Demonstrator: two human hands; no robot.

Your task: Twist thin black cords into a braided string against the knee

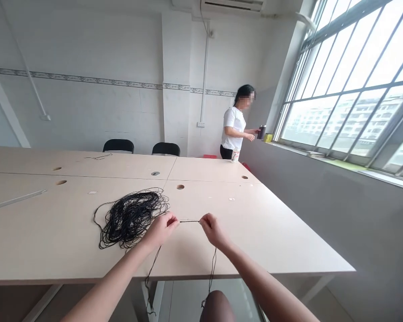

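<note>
My left hand [163, 227] and my right hand [214, 228] each pinch a dark cord [190, 221], held taut and level between them above the table's front part. The stretch between my fingers looks thicker, perhaps twisted or knotted; I cannot tell which. Loose ends of cord hang from both hands past the table edge, the right one [212, 270] doubled and the left one [149, 277] reaching lower. Beside my left hand lies a large tangled heap of black cord [130, 217] on the table.
The pale table [289, 241] has round cable holes and small paper scraps. A metal strip [16, 200] lies at left, a short cord piece [99, 156] farther back. Two black chairs [118, 146] stand behind. A person [234, 120] holds a dark bottle [261, 132] near the barred window.
</note>
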